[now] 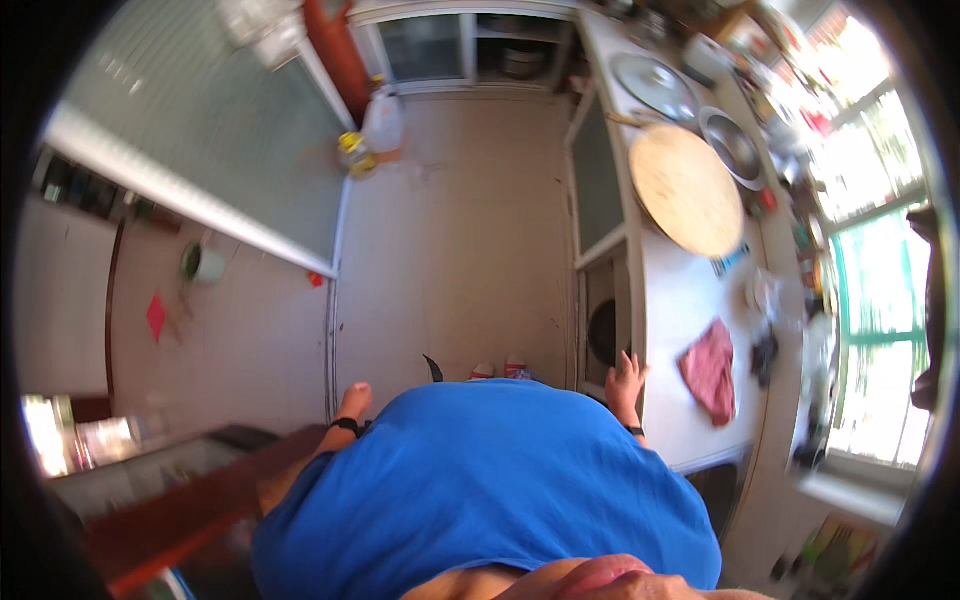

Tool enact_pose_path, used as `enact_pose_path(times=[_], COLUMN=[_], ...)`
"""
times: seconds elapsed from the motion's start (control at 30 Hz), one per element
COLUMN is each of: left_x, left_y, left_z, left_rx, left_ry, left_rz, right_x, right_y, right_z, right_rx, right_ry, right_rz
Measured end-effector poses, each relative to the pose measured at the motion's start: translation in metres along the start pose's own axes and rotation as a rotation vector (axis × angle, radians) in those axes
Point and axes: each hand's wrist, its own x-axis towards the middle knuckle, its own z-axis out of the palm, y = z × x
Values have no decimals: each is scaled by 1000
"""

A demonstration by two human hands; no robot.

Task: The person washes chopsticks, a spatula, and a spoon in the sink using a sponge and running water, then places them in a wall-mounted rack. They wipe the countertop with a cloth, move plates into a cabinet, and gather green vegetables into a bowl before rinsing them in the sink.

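My right hand (625,384) is at the front edge of the white countertop (679,296), fingers spread and holding nothing; whether it touches the edge I cannot tell. A crumpled reddish-pink cloth (711,373) lies on the countertop to its right. Below the counter, in front of that hand, a dark round object (602,332) shows in an open compartment. My left hand (355,400) hangs beside my blue shirt, a black band on its wrist. Its fingers are partly hidden and blurred. A thin dark curved thing (433,368) sticks out past the shirt's front.
Farther along the counter are a round wooden board (688,191), a metal basin (731,147) and a glass lid (655,86). Clear plastic jugs (384,124) stand on the floor by the sliding glass door (225,112). A low glass-fronted cabinet (420,51) closes the far end.
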Motion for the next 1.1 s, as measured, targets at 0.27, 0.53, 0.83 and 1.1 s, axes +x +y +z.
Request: enact_pose_path(times=[0.27, 0.53, 0.83, 1.1], left_x=[-21, -78, -101, -78], left_y=[41, -44, -194, -277], left_z=[32, 27, 35, -64], left_rx=[-292, -180, -378, -293], left_ry=[261, 404, 180, 520], left_rz=[-45, -185, -640, -639], right_x=[133, 245, 135, 34], right_y=[-8, -122, -444, -702], right_z=[123, 296, 234, 255], right_rx=[275, 695, -184, -159], right_ry=[-269, -1146, -991, -1028], right_rz=[-567, -536, -974, -1252])
